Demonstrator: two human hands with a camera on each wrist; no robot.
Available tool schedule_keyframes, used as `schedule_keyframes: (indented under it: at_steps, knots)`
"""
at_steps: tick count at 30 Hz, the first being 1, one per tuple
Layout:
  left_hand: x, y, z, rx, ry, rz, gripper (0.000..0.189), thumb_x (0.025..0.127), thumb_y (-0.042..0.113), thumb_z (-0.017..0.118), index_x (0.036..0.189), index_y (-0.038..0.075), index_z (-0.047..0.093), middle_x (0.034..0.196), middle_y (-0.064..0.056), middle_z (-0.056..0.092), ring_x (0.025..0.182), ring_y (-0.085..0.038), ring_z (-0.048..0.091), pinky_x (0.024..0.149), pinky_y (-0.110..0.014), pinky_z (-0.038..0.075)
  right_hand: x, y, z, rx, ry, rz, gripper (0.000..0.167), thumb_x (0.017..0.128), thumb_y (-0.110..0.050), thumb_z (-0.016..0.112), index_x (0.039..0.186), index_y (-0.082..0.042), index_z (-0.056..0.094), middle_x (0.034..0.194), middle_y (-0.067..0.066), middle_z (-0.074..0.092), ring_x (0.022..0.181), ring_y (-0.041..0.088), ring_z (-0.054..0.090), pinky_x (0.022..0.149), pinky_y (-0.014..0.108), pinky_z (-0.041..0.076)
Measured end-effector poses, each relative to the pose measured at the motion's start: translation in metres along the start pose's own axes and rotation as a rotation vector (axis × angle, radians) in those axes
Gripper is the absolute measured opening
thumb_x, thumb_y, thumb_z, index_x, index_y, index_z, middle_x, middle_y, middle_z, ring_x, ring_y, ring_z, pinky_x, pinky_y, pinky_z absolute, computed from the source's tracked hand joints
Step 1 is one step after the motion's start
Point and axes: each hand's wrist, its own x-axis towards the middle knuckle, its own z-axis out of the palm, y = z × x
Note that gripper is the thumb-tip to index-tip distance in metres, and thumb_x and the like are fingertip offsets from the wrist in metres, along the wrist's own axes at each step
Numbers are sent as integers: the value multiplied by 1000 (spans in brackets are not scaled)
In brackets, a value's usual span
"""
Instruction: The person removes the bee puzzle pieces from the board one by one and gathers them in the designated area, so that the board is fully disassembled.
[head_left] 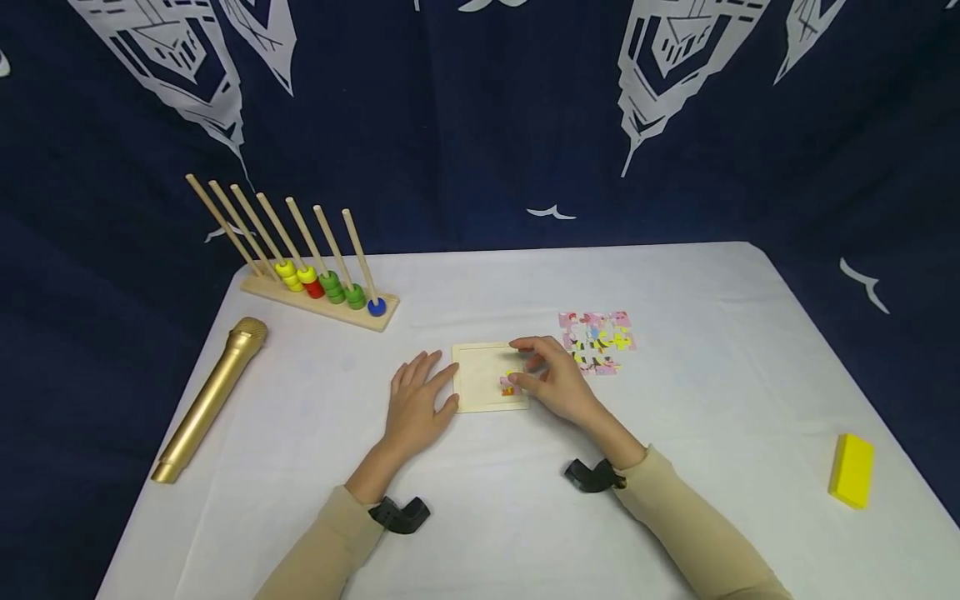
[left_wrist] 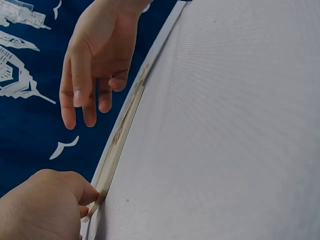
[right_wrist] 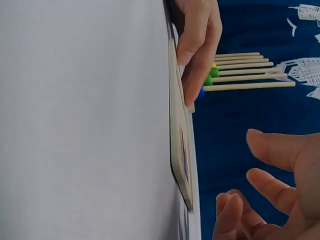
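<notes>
A shallow wooden puzzle tray (head_left: pixel 476 379) lies on the table between the hands, with a pink and yellow puzzle piece (head_left: pixel 507 388) in its lower right part. My left hand (head_left: pixel 417 406) touches the tray's left edge with thumb and index finger, the other fingers extended. In the left wrist view, the left thumb meets the tray rim (left_wrist: pixel 119 135). My right hand (head_left: pixel 558 380) hovers over the tray's right side, fingers spread and loosely bent, holding nothing; the right wrist view shows its fingers (right_wrist: pixel 272 150) apart. Just right of it lie loose pink and yellow jigsaw pieces (head_left: pixel 596 333), partly covered by the hand.
A wooden peg counting rack (head_left: pixel 322 307) with coloured beads stands at the back left. Nearer on the left lies a gold microphone (head_left: pixel 213 400). A yellow block (head_left: pixel 852 471) is near the right edge of the white-covered table (head_left: pixel 720 367). Behind hangs a dark blue patterned cloth (head_left: pixel 480 150).
</notes>
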Motion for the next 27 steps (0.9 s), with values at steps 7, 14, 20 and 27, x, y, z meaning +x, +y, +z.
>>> schedule_keyframes:
  at_steps: [7, 14, 20, 27]
  knots:
    - [0, 0, 1, -5, 2, -3, 47, 88, 24, 62, 133, 10, 61, 148, -17, 45, 143, -37, 31, 116, -58, 16, -4, 7, 8, -40, -13, -41, 43, 80, -6, 78, 121, -4, 64, 107, 15, 63, 80, 20, 55, 64, 23, 43]
    - [0, -1, 1, 6, 4, 0, 47, 88, 24, 62, 133, 11, 61, 148, -17, 45, 143, -36, 31, 116, -58, 17, -6, 10, 15, -112, -43, -72, 45, 77, -8, 81, 119, -5, 65, 105, 12, 64, 82, 18, 55, 72, 27, 45]
    - [0, -2, 1, 12, 5, 4, 46, 88, 24, 62, 133, 11, 61, 148, -17, 45, 143, -36, 32, 116, -57, 17, -6, 11, 17, -213, -62, -74, 46, 76, -7, 81, 120, -7, 65, 102, 7, 62, 81, 14, 50, 69, 24, 39]
    - [-1, -2, 1, 7, 16, 5, 46, 88, 23, 63, 132, 10, 61, 148, -17, 46, 142, -37, 32, 115, -58, 18, -5, 10, 16, -224, -67, -64, 44, 76, -8, 81, 118, -8, 66, 98, 4, 62, 81, 13, 50, 69, 24, 39]
